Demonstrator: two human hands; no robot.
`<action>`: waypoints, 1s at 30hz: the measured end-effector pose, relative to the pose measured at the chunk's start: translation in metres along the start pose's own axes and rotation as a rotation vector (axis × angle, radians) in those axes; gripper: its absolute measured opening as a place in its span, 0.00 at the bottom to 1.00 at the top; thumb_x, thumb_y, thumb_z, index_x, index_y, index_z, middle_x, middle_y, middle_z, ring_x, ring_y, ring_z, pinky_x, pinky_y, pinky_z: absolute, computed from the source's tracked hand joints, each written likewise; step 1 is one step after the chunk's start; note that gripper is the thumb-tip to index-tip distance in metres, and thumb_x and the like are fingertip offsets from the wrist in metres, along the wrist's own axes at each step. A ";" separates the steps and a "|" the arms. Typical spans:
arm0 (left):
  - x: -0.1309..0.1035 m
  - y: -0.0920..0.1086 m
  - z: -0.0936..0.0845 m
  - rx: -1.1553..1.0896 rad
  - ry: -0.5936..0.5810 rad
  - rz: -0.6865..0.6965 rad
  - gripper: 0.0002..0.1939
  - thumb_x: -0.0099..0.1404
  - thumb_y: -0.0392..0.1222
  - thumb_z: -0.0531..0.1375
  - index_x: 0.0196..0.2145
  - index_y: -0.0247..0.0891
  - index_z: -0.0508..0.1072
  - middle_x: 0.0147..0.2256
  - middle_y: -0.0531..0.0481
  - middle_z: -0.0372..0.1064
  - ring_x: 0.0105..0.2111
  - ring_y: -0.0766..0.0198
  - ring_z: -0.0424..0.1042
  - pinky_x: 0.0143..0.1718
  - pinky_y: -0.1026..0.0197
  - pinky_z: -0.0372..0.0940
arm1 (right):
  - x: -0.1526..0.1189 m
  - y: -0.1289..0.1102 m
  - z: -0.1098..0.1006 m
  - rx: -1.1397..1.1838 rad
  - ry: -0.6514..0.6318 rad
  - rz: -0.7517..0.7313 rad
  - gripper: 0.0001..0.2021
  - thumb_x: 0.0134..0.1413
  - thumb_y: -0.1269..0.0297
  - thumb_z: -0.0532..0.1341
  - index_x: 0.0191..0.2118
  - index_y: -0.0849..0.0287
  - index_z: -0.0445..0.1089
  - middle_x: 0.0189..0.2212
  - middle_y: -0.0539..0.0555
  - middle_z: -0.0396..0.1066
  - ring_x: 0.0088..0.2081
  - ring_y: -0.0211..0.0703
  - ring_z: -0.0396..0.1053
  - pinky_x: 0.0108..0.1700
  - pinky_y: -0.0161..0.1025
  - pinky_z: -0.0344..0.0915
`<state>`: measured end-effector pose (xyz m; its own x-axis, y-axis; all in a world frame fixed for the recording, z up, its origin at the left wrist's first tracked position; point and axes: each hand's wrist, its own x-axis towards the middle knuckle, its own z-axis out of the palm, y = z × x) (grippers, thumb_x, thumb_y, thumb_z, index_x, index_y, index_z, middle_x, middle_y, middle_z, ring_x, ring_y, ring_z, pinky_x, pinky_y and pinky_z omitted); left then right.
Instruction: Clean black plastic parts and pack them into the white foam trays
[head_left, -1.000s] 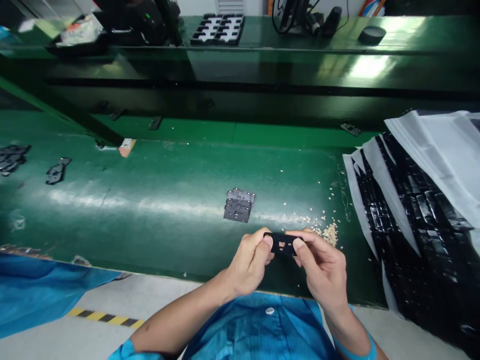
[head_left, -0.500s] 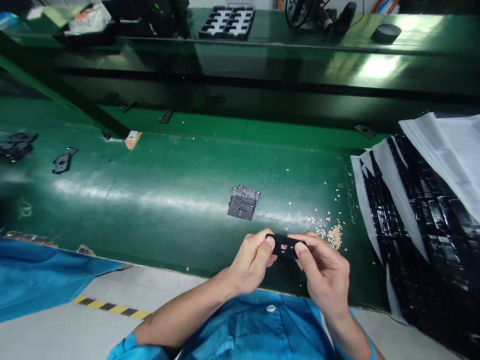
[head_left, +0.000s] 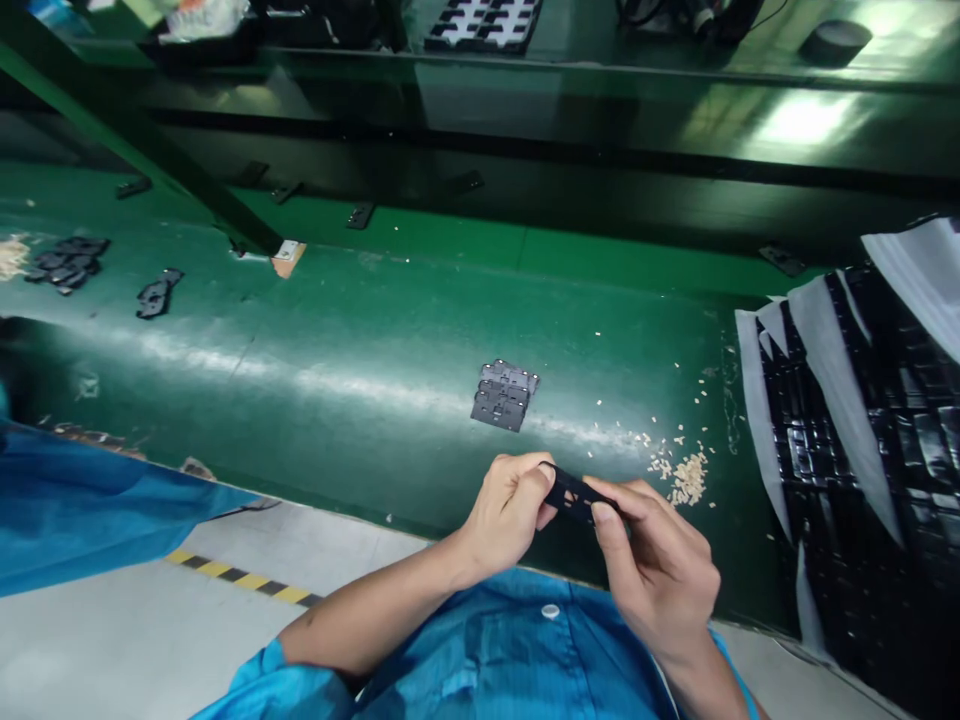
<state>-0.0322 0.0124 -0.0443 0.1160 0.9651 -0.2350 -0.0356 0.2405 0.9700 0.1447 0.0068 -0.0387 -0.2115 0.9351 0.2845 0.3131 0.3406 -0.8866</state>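
Between my two hands is a flat black plastic part (head_left: 576, 497) with small cut-outs, held just over the front edge of the green bench. My left hand (head_left: 511, 510) pinches its left end between thumb and fingers. At the other end, the thumb and fingers of my right hand (head_left: 660, 560) grip it. A short overlapping row of similar black plastic parts (head_left: 504, 396) lies on the bench beyond my left hand. To the right of my right hand is a heap of tiny pale pieces (head_left: 688, 478), with more scattered around it.
Black-and-white plastic packaging (head_left: 840, 440) covers the bench's right end. More black parts (head_left: 67, 263) pile up at the far left, near a green post (head_left: 150, 150). A white-and-black tray (head_left: 484, 25) sits on the upper shelf. Another person's blue clothing (head_left: 97, 510) shows at left.
The black plastic part has tilted, its right end now lower than its left. Both hands keep their grip. The whole view has shifted, so the bench things appear further right and slightly higher.
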 end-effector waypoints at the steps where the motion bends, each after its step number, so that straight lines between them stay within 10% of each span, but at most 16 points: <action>1: -0.001 0.001 0.001 -0.001 0.027 -0.013 0.24 0.75 0.44 0.48 0.20 0.39 0.60 0.15 0.56 0.57 0.18 0.70 0.56 0.25 0.64 0.53 | 0.001 -0.001 0.001 0.006 -0.009 0.013 0.17 0.65 0.78 0.63 0.54 0.55 0.78 0.36 0.52 0.75 0.32 0.39 0.72 0.33 0.36 0.68; 13: -0.017 0.006 -0.018 -0.017 -0.025 -0.079 0.24 0.78 0.45 0.49 0.23 0.38 0.63 0.20 0.56 0.63 0.21 0.70 0.60 0.28 0.64 0.57 | 0.011 0.009 0.005 0.435 -0.116 0.625 0.13 0.68 0.55 0.66 0.49 0.59 0.81 0.22 0.48 0.69 0.21 0.34 0.63 0.23 0.31 0.59; 22: -0.015 0.002 -0.041 0.106 0.089 -0.070 0.10 0.74 0.44 0.59 0.35 0.38 0.69 0.26 0.58 0.60 0.25 0.69 0.59 0.29 0.66 0.56 | 0.021 -0.002 0.024 0.173 -0.125 0.519 0.14 0.71 0.56 0.61 0.45 0.59 0.80 0.20 0.46 0.66 0.21 0.35 0.64 0.24 0.32 0.61; 30: 0.014 0.005 -0.096 0.393 0.146 -0.006 0.07 0.71 0.43 0.62 0.43 0.38 0.73 0.32 0.52 0.73 0.32 0.64 0.73 0.36 0.61 0.67 | 0.046 0.010 0.047 -0.110 -0.211 0.264 0.12 0.69 0.63 0.60 0.51 0.60 0.78 0.33 0.54 0.78 0.30 0.41 0.73 0.34 0.37 0.71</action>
<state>-0.1265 0.0367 -0.0491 -0.0282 0.9752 -0.2196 0.3498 0.2154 0.9117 0.0947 0.0483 -0.0522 -0.2930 0.9552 -0.0415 0.4778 0.1087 -0.8717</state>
